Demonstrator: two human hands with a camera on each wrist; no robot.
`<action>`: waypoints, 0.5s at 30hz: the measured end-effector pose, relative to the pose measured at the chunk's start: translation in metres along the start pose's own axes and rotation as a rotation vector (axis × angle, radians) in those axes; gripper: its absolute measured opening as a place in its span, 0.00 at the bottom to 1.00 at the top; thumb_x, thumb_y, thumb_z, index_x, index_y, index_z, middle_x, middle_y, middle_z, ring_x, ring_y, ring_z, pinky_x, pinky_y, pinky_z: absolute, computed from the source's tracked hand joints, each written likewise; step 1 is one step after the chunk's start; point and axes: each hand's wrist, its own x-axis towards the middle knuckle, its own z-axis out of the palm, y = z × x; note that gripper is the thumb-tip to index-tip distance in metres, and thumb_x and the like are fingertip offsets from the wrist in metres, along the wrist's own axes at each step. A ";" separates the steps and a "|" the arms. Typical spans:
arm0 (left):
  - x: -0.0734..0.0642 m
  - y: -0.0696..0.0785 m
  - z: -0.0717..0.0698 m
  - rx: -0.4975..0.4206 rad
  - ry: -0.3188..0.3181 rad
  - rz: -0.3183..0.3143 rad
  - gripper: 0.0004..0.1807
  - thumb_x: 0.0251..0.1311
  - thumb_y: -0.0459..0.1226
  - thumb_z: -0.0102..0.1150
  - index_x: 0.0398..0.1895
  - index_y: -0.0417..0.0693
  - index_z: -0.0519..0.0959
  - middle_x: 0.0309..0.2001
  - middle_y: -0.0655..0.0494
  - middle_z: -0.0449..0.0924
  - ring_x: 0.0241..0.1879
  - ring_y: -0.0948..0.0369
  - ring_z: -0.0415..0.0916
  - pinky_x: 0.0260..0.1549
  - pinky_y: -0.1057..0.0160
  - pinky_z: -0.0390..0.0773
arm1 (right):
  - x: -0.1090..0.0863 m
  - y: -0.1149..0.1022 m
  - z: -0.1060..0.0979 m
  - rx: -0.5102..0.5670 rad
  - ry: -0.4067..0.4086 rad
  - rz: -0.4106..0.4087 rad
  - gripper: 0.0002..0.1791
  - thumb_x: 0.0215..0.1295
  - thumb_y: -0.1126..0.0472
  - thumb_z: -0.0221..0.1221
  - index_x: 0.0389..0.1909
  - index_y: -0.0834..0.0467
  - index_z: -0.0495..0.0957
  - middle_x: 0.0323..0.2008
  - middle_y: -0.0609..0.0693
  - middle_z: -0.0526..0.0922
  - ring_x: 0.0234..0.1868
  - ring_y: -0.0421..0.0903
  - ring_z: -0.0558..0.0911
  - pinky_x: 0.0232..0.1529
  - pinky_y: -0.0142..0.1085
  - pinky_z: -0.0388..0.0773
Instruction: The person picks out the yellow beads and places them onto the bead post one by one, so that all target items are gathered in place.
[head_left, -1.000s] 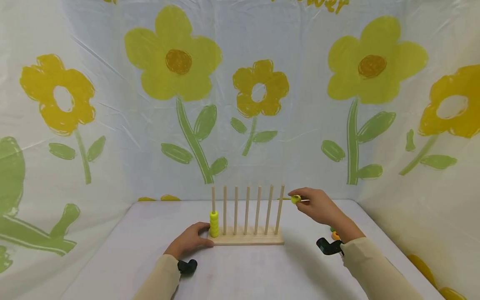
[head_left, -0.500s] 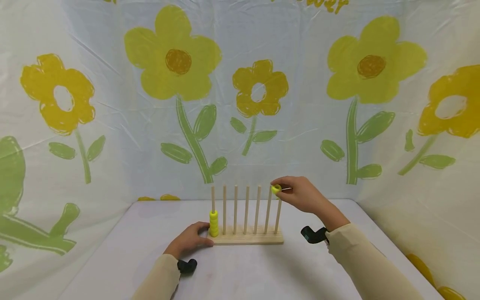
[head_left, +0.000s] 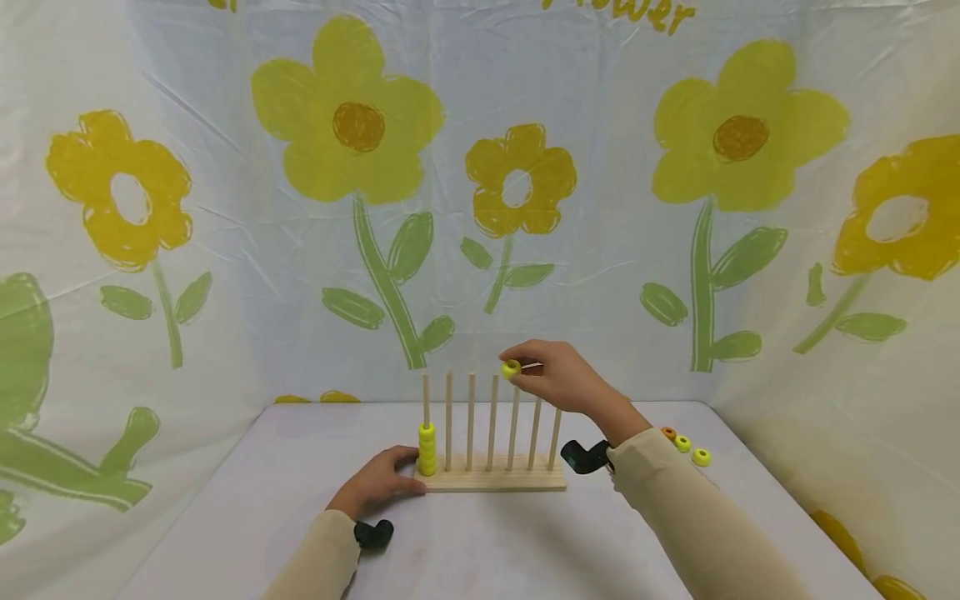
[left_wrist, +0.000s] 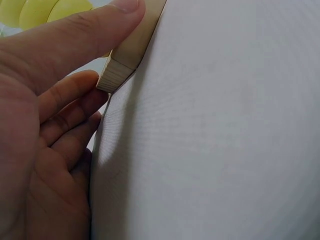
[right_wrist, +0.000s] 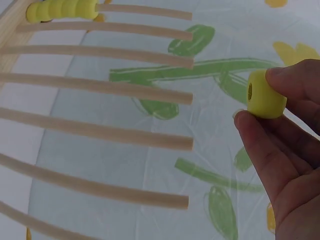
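The right hand [head_left: 558, 377], pinching a yellow bead [head_left: 511, 372], has swept left and slightly up, from beyond the rightmost peg [head_left: 555, 437] to near the top of the fifth peg [head_left: 513, 429] from the left. Three loose beads [head_left: 701, 460] (one orange, two yellow) have come into sight past the right sleeve [head_left: 697, 508].

White table [head_left: 480, 546], wooden peg rack [head_left: 491, 481], two yellow beads [head_left: 701, 462], orange bead [head_left: 667, 436]
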 end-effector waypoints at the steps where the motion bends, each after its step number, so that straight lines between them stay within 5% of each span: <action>1: 0.000 0.000 0.000 -0.001 0.001 0.004 0.44 0.39 0.52 0.77 0.63 0.49 0.73 0.66 0.46 0.70 0.69 0.43 0.62 0.67 0.36 0.60 | 0.002 -0.001 0.001 0.001 0.004 0.001 0.18 0.67 0.60 0.59 0.57 0.54 0.78 0.55 0.50 0.81 0.56 0.48 0.81 0.55 0.37 0.81; 15: -0.002 0.002 -0.001 0.006 0.013 0.013 0.43 0.39 0.51 0.78 0.62 0.47 0.74 0.65 0.45 0.71 0.68 0.42 0.63 0.66 0.37 0.62 | 0.029 -0.013 0.020 0.045 0.018 0.028 0.17 0.67 0.60 0.58 0.56 0.52 0.79 0.56 0.49 0.81 0.55 0.47 0.82 0.52 0.37 0.82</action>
